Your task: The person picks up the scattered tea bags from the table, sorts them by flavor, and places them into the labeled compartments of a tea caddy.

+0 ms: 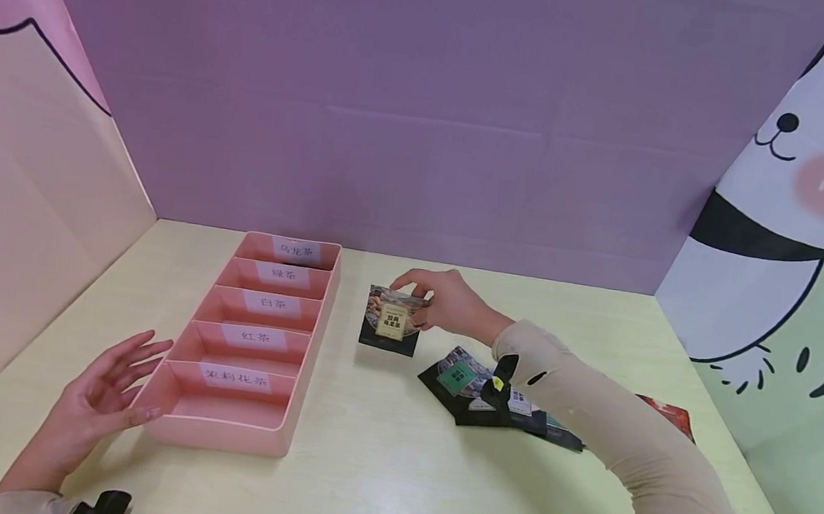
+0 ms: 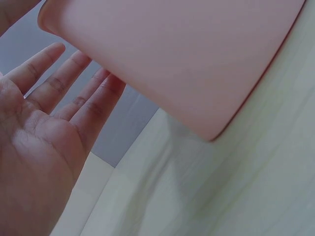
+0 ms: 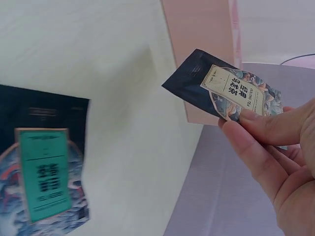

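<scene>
My right hand [image 1: 456, 302] pinches a dark tea sachet [image 3: 219, 88] by its edge, thumb on the printed face. The sachet's cream label reads "OOLONG TEA". It is above the table, just right of a pink divided box [image 1: 296, 412], whose compartments in a row bear white paper labels in Chinese. At the box's front left corner is my left hand [image 1: 103, 396], its fingers spread and loosely extended along the box's side. The left wrist view shows the fingertips [image 2: 112, 84] by the box wall, holding nothing. Below my right forearm lies a green-labelled sachet [image 3: 44, 172] among other dark sachets.
A red packet [image 1: 669, 414] lies at the right, partly behind my right sleeve. Purple backing [image 1: 426, 124] rises behind the pale table [image 1: 358, 486], with printed panels at both sides, a panda on the right one. A black strap mount [image 1: 500, 383] sits on my right wrist.
</scene>
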`<state>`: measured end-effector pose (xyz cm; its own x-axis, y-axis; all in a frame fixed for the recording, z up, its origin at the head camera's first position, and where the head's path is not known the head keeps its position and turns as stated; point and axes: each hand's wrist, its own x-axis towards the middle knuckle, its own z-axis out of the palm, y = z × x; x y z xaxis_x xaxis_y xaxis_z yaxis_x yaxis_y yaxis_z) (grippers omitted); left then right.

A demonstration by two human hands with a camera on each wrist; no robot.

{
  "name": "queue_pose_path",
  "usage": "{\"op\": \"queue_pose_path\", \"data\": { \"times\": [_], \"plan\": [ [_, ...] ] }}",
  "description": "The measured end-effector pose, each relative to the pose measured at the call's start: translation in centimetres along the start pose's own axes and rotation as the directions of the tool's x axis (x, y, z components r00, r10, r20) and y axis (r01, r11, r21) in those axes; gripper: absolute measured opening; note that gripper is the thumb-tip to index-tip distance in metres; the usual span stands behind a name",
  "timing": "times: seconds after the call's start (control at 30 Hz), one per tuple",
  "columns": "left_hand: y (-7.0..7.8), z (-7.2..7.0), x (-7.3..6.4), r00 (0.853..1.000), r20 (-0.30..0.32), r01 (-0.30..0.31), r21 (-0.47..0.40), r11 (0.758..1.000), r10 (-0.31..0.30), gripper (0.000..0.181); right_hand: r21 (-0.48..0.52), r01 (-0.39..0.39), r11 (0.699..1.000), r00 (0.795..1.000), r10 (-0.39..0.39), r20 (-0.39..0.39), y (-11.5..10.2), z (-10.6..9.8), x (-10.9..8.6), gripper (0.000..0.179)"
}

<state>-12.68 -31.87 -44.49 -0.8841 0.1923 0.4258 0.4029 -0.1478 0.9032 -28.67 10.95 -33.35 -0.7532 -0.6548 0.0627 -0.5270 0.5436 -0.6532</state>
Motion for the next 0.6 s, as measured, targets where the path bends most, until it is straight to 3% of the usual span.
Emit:
{"op": "queue_pose_path", "data": {
  "times": [0.2,0.37,0.6],
  "plan": [
    [0.0,0.2,0.0,1.0,0.003,-0.004,0.003,1.0,0.004,0.089,0.05,-0.039,0.998,0.997,0.042,-0.062,-1.1,-0.8,1.3,0.048],
    [0.0,-0.1,-0.2,0.999,0.036,-0.033,-0.033,0.999,0.034,0.09,0.009,-0.027,1.0,0.996,0.028,-0.081,-1.5,-1.0,2.6,0.047],
    [-0.2,-0.1,-0.1,0.999,0.02,-0.034,-0.033,0.999,0.035,0.09,-0.058,0.013,0.998,0.995,-0.018,-0.097,-2.4,-2.0,4.2,0.047]
  ]
}}
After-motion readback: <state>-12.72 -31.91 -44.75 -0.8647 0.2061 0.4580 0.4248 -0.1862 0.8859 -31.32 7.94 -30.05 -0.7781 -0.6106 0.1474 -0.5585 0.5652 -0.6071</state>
